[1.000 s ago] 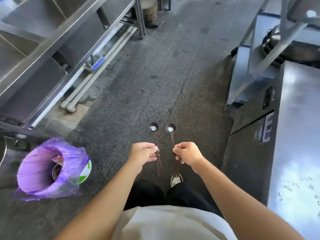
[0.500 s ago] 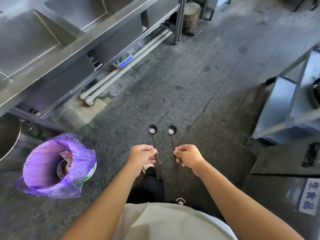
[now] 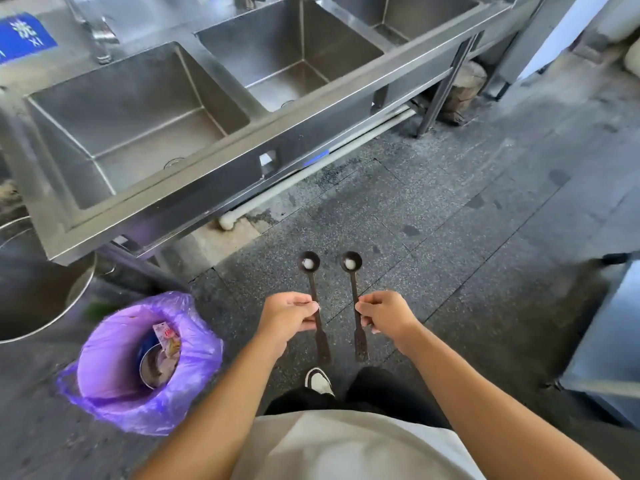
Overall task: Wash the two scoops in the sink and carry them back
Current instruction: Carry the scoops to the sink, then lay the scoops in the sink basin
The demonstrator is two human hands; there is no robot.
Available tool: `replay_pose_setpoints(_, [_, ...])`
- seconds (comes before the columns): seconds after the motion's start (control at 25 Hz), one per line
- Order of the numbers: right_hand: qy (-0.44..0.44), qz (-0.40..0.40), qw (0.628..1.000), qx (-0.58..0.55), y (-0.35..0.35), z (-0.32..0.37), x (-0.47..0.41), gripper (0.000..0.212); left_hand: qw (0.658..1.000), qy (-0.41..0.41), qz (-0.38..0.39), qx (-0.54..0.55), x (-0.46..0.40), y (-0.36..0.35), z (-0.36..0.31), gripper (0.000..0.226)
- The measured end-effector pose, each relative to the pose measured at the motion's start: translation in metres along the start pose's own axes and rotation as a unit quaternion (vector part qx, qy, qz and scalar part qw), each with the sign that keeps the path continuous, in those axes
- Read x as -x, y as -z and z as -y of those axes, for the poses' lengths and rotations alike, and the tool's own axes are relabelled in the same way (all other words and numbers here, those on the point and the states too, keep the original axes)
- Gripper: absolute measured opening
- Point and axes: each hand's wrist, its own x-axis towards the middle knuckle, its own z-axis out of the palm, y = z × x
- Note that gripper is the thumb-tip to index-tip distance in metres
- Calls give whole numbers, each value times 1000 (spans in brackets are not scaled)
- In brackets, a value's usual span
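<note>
I hold two dark brown long-handled scoops side by side, level, over the floor in front of me. My left hand (image 3: 289, 315) grips the handle of the left scoop (image 3: 309, 263). My right hand (image 3: 384, 311) grips the handle of the right scoop (image 3: 351, 263). Each small round bowl carries a white lump. The stainless steel sink unit (image 3: 207, 168) with three basins runs across the upper left, ahead of the scoops. A tap (image 3: 100, 32) stands over the left basin.
A bin lined with a purple bag (image 3: 138, 362) stands on the floor at my lower left, with rubbish inside. A large metal basin (image 3: 38, 299) sits at the far left. A steel counter (image 3: 609, 348) edges in at the right. White pipes (image 3: 311, 171) run under the sink.
The view has swung left and closer to the sink, so its three basins now fill the upper frame. Both hands keep the same grip on the scoops.
</note>
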Motion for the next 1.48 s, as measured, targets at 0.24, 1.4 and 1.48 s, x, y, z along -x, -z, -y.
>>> replay_pose_setpoints(0.24, [31, 52, 998, 17, -24, 89, -56, 15, 998, 19, -51, 39, -51, 38, -36, 12])
replay_pose_setpoints(1.4, [120, 254, 945, 171, -189, 429, -314, 6, 947, 35, -250, 199, -249, 240, -253, 16])
replay_pose_setpoints(1.48, [112, 241, 950, 162, -216, 447, -322, 6, 950, 36, -239, 198, -266, 272, -259, 14])
